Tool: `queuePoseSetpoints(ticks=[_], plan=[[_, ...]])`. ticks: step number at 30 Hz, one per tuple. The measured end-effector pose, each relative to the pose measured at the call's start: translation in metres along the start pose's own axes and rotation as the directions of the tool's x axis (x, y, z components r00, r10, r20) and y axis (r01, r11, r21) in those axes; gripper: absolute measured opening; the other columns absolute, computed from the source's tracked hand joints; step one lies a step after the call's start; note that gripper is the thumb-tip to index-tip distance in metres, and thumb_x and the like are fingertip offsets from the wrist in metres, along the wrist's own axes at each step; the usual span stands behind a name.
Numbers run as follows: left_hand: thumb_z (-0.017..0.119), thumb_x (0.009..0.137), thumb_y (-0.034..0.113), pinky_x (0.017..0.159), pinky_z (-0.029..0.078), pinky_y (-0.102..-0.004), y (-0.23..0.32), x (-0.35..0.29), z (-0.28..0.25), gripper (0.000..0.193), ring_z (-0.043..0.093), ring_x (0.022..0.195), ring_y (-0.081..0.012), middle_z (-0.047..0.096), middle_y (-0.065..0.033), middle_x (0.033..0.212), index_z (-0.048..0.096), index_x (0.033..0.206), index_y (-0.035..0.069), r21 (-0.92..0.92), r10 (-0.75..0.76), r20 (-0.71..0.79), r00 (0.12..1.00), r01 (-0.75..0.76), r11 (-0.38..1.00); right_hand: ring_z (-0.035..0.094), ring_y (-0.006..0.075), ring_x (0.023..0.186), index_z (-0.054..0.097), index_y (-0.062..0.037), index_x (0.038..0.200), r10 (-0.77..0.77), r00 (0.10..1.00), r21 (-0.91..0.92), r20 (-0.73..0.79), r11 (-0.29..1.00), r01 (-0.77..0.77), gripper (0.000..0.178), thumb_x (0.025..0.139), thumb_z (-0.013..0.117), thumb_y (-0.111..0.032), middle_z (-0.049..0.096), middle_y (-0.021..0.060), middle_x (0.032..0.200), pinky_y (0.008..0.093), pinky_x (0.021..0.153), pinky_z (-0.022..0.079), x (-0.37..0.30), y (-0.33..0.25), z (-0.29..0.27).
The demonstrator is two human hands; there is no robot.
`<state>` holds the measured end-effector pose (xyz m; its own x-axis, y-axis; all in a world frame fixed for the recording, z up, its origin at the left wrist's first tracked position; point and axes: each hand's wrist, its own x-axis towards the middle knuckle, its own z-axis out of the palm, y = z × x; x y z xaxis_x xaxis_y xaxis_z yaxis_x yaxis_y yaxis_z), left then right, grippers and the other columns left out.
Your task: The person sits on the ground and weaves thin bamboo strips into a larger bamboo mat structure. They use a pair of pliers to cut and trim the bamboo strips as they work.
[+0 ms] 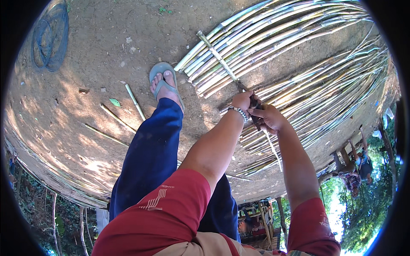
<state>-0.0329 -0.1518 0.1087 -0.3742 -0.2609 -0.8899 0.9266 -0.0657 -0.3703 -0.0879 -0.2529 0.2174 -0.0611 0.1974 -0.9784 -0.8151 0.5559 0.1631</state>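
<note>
- Coil of dark blue mesh [59, 36] on the ground [111, 30], upper left
- Single green leaf [114, 102] lying flat on sun-dappled brown earth
- People [364, 165], small and distant, near the right rim
- Bright green foliage [365, 213] beyond them
- Slim pale posts [82, 226], lower left, before darker greenery [32, 200]

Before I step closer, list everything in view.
thick canes: many, green, upper right
cross cane: one, greenish, over those
thin canes: many, brownish, right
coil: one, blue, upper left
short canes: three, yellowish, left
leaf: one, green, left
trees: several, green, lower corners
people: count, colours unclear, right
tool: one, dark, centre
sandal: one, grey, underfoot
bracelet: one, black, left wrist
trousers: one, blue, below
shirt: one, red, bottom
left hand: one, bare, centre
right hand: one, bare, centre
</note>
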Motion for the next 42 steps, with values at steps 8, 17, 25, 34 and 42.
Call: queuePoseSetpoints(ticks=[8, 17, 25, 34, 42], plan=[[0.049, 0.096, 0.008, 0.052, 0.050, -0.0394, -0.024, 0.026, 0.040, 0.015, 0.060, 0.055, -0.0253, 0.054, -0.0107, 0.067, 0.056, 0.084, 0.000, 0.122, 0.117, -0.298, 0.948, -0.084, 0.989, 0.068, 0.0372, 0.110, 0.059, 0.0017, 0.124, -0.261, 0.855, -0.843, -0.447, 0.443, -0.306, 0.043, 0.088, 0.067, -0.020, 0.071, 0.0216, 0.113, 0.0455, 0.094, 0.054, -0.021, -0.012, 0.027], [0.072, 0.090, 0.023, 0.050, 0.051, -0.0322, -0.034, 0.031, 0.035, 0.026, 0.061, 0.059, -0.0195, 0.062, -0.0118, 0.086, 0.066, 0.099, -0.001, 0.110, 0.113, -0.290, 0.950, -0.084, 0.990, 0.071, 0.0393, 0.095, 0.069, 0.0007, 0.102, -0.215, 0.910, -0.854, -0.355, 0.470, -0.222, 0.032, 0.091, 0.062, -0.028, 0.072, 0.0250, 0.097, 0.0471, 0.082, 0.057, 0.007, 0.014, 0.002], [0.062, 0.090, 0.028, 0.090, 0.056, -0.0421, -0.036, 0.076, 0.002, 0.037, 0.070, 0.104, -0.0375, 0.071, -0.0273, 0.107, 0.071, 0.102, -0.006, 0.907, 0.327, -0.227, 0.917, 0.077, 0.414, 0.070, 0.0391, 0.085, 0.073, -0.0008, 0.088, -0.171, 0.984, -0.992, 0.056, 0.101, 0.074, 0.018, 0.086, 0.065, -0.017, 0.070, 0.0245, 0.082, 0.0471, 0.073, 0.055, 0.034, 0.026, -0.012], [0.077, 0.082, 0.054, 0.066, 0.057, -0.0379, -0.025, 0.015, -0.029, 0.059, 0.073, 0.070, -0.0265, 0.073, -0.0151, 0.074, 0.071, 0.089, -0.004, 0.909, 0.417, -0.199, 0.887, 0.008, 0.417, 0.047, 0.0140, 0.062, 0.056, -0.0048, 0.092, 0.000, 0.977, 0.583, 0.211, 0.803, -0.126, 0.010, 0.098, 0.059, -0.011, 0.052, 0.0029, 0.073, 0.0327, 0.058, 0.040, 0.033, 0.098, 0.027], [0.081, 0.080, 0.045, 0.071, 0.057, -0.0410, -0.064, -0.028, -0.066, 0.087, 0.071, 0.076, -0.0302, 0.070, -0.0261, 0.099, 0.040, 0.132, -0.011, 0.808, 0.330, -0.267, 0.906, 0.023, 0.589, 0.056, 0.0153, 0.065, 0.059, -0.0064, 0.096, -0.100, 0.993, 0.624, 0.059, 0.780, 0.041, 0.013, 0.100, 0.060, -0.019, 0.058, 0.0032, 0.078, 0.0323, 0.059, 0.047, 0.012, 0.170, 0.083]])
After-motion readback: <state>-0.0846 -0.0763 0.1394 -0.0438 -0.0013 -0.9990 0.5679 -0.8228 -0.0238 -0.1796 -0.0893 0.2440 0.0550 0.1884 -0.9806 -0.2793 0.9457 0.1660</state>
